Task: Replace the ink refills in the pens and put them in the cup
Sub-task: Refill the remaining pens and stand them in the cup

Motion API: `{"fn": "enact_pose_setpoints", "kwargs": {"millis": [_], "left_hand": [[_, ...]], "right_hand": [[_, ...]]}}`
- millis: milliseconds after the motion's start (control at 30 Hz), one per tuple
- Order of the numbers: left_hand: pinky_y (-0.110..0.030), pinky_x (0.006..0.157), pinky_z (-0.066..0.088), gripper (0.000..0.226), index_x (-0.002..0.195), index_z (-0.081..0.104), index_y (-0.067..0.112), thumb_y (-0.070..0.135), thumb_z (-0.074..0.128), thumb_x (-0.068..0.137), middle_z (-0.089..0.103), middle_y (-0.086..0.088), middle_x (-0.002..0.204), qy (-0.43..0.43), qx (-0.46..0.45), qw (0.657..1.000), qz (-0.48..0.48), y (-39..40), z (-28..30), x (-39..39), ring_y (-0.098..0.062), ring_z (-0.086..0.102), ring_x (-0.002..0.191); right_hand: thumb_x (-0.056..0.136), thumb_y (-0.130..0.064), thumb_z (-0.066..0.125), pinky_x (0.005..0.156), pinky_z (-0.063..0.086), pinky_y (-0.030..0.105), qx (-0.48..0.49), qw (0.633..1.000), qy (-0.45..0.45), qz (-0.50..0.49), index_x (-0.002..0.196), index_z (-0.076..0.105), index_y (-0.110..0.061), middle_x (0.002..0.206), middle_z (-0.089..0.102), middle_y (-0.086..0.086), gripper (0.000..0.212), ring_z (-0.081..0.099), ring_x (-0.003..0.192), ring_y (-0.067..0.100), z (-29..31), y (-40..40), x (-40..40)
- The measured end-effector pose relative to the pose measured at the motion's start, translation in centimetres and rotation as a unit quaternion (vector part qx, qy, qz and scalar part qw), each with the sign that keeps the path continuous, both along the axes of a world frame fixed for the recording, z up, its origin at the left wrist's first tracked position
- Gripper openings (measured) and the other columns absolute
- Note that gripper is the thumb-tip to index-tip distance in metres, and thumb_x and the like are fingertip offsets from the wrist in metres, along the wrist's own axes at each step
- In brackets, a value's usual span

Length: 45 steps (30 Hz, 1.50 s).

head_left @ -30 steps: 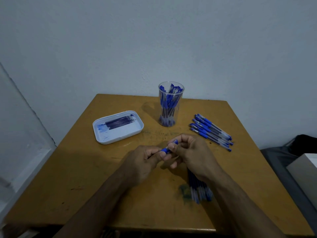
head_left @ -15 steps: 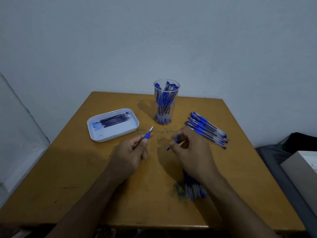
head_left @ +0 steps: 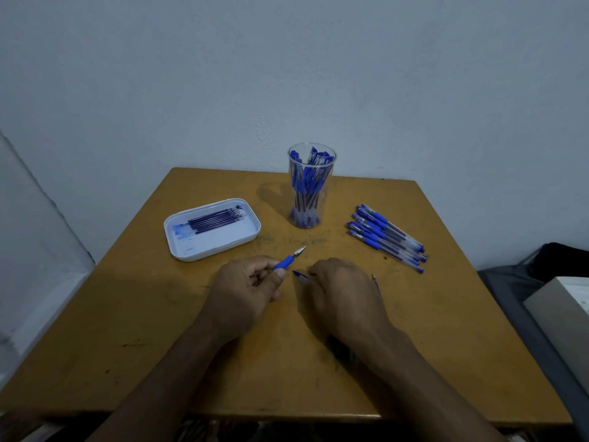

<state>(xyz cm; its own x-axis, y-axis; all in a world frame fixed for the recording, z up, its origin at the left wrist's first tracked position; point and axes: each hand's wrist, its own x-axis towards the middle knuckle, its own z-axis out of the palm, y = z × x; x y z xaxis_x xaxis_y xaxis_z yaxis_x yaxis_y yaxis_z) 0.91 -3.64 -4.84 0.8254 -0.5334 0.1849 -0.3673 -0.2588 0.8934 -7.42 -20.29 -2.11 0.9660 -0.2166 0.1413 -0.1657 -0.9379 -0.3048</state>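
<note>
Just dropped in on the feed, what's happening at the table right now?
A person is taking a pen apart. The left hand grips the blue tip section, point up toward the cup. The right hand is curled round the rest of the pen. The cup is already packed with pens, loose refills lie in the white tray, and a row of pens waits to the right.

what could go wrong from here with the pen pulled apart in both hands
1. The left hand grips only the front piece, so it might slip and roll away.
2. The right hand holds thin parts low over the table; one may drop unnoticed.
3. The full cup could tip when another pen goes in.
</note>
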Motion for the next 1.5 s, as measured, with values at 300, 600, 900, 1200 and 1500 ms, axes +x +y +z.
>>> {"fn": "enact_pose_setpoints", "kwargs": {"millis": [300,600,900,1200,1500], "left_hand": [[-0.044,0.071,0.058,0.026,0.117,0.071,0.043,0.031,0.072,0.093,0.074,0.009,0.084,-0.092,0.013,0.995,-0.029,-0.4,-0.6,-0.4,-0.018,0.067,0.078],[-0.017,0.071,0.053,0.027,0.121,0.071,0.034,0.028,0.07,0.094,0.072,0.025,0.092,-0.136,0.033,0.989,-0.04,-0.7,-0.3,-0.6,-0.002,0.067,0.087],[-0.05,0.064,0.055,0.026,0.118,0.075,0.033,0.039,0.068,0.093,0.072,0.007,0.075,-0.073,-0.002,0.997,-0.041,-0.6,-0.9,-0.3,-0.018,0.064,0.067],[-0.05,0.059,0.053,0.025,0.118,0.075,0.034,0.037,0.068,0.094,0.067,0.0,0.067,-0.07,-0.007,0.997,-0.039,-0.7,-1.1,-0.3,-0.027,0.061,0.063],[-0.05,0.057,0.052,0.022,0.11,0.069,0.051,0.037,0.066,0.093,0.067,-0.001,0.068,-0.075,-0.02,0.996,-0.038,-0.8,-0.8,-0.5,-0.028,0.061,0.061]], "right_hand": [[0.099,-0.061,0.045,0.063,0.045,0.032,0.382,0.922,-0.048,-0.045,0.077,0.071,-0.016,0.071,0.073,0.002,0.056,0.058,0.055,0.002,1.3,-1.2,-0.1],[0.1,-0.031,0.063,0.057,0.04,0.025,0.417,0.907,-0.049,-0.029,0.079,0.069,-0.013,0.073,0.073,0.006,0.029,0.051,0.052,0.002,1.0,-1.9,-0.2],[0.09,-0.046,0.072,0.062,0.045,0.024,0.389,0.921,-0.014,-0.031,0.105,0.07,-0.025,0.085,0.07,-0.005,0.026,0.061,0.07,0.003,1.6,-2.4,-0.5],[0.093,-0.029,0.072,0.063,0.042,0.028,0.411,0.911,0.003,0.003,0.108,0.066,-0.033,0.106,0.066,-0.005,0.017,0.057,0.069,0.005,1.6,-2.8,-0.7],[0.095,-0.017,0.068,0.06,0.04,0.027,0.43,0.903,-0.026,0.005,0.109,0.066,-0.032,0.103,0.067,-0.004,0.021,0.052,0.058,-0.001,1.7,-2.7,-0.7]]}}
